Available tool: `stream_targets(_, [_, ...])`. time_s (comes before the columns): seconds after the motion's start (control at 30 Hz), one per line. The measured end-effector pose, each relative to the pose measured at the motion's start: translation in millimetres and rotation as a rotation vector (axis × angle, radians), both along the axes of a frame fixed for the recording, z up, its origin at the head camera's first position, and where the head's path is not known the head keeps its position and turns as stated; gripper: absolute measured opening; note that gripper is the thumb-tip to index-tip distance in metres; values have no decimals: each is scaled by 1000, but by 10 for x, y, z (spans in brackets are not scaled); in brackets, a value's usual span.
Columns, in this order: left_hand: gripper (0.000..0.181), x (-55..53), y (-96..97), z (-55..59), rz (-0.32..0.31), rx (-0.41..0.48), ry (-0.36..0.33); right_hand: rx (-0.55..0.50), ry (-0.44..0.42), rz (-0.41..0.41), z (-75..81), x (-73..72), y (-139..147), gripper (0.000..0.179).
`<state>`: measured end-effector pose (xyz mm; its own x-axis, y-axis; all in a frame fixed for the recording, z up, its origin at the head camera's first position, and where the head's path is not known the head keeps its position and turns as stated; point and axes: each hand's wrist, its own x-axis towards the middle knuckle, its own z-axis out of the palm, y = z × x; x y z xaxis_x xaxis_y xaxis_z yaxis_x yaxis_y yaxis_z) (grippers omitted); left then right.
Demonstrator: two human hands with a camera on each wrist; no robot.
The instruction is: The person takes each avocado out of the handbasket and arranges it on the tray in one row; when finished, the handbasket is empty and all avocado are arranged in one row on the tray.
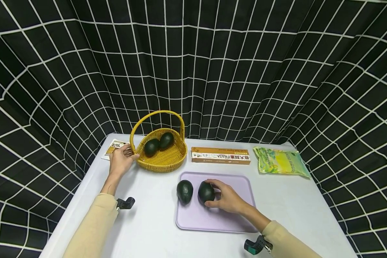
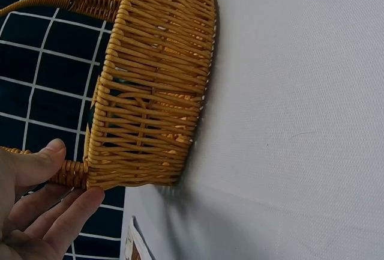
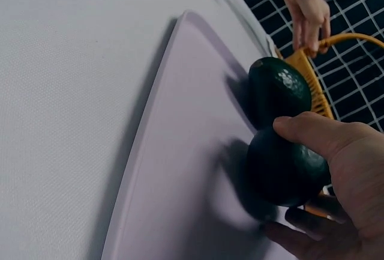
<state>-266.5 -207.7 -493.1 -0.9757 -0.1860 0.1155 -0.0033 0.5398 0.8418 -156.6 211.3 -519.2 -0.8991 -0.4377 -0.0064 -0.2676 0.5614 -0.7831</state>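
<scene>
My left hand holds the yellow wicker basket where its handle joins the rim; in the left wrist view the thumb and fingers pinch the handle's base. Two dark green avocados lie inside the basket. My right hand grips another avocado over the lilac tray, thumb on one side and fingers on the other. Just left of it a further avocado lies at the tray's left edge. Whether the gripped avocado touches the tray I cannot tell.
Behind the tray lies a long pasta box. A green and yellow packet is at the back right. Partly behind my left hand sits a flat packet. A black gridded curtain surrounds the white table.
</scene>
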Motion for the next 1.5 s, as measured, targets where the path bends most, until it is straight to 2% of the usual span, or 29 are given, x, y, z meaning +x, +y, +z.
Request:
stream_targets(0.23, [56, -12, -2, -16, -1, 3, 5, 7, 8, 6, -4, -1, -2, 80])
stream_targets(0.57, [55, -18, 8, -3, 0, -4, 1, 35, -15, -28, 6, 9, -26, 88])
stream_targets(1.1, [56, -17, -1, 5, 0, -14, 2, 12, -28, -1, 15, 8, -35, 96])
stream_targets(1.33, [56, -7, 5, 8, 7, -14, 8, 24, -37, -16, 31, 24, -38, 98])
stream_targets(1.5, [55, -7, 3, -1, 8, -12, 8, 46, -3, -33, 67, 24, -51, 100])
